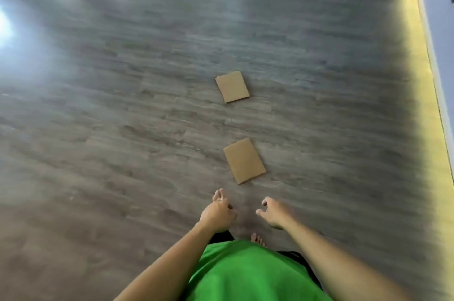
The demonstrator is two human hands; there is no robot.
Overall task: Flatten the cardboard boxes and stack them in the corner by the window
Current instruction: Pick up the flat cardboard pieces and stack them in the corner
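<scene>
2 flat boxes (232, 86) on floor (122, 104)

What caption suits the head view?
Empty hands, left and right, reach toward two flat cardboard pieces on the floor.

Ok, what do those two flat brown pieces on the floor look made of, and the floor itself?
The nearer piece and the farther piece look like plain brown cardboard: matte, unprinted, with a thin edge. They are too blurred to show any corrugation. The floor looks like grey wood-grain plank, laminate or vinyl perhaps, with a soft sheen where light glares on it.
</scene>
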